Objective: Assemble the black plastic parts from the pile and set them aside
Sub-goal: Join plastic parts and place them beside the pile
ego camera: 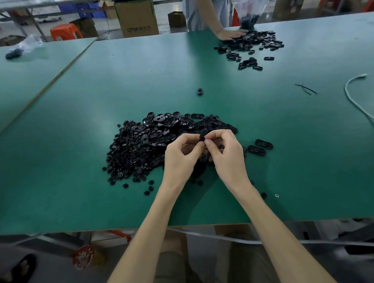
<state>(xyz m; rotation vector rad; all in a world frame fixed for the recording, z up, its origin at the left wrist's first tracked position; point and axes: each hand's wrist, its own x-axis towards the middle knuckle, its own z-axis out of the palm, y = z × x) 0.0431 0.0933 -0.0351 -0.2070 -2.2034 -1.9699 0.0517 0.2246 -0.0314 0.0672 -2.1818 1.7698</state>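
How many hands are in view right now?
3: left hand and right hand pinching a black part over the near pile; another person's hand flat beside the far pile. Their other hand isn't visible.

A black part (203,134) is pinched between the left hand (180,157) and the right hand (226,154), over the near right edge of the pile (138,148) on the green table (75,192). Two oval parts (260,146) are laid just right of the pile. Far beyond it, a second heap (250,42) is touched by another person's hand (230,34).
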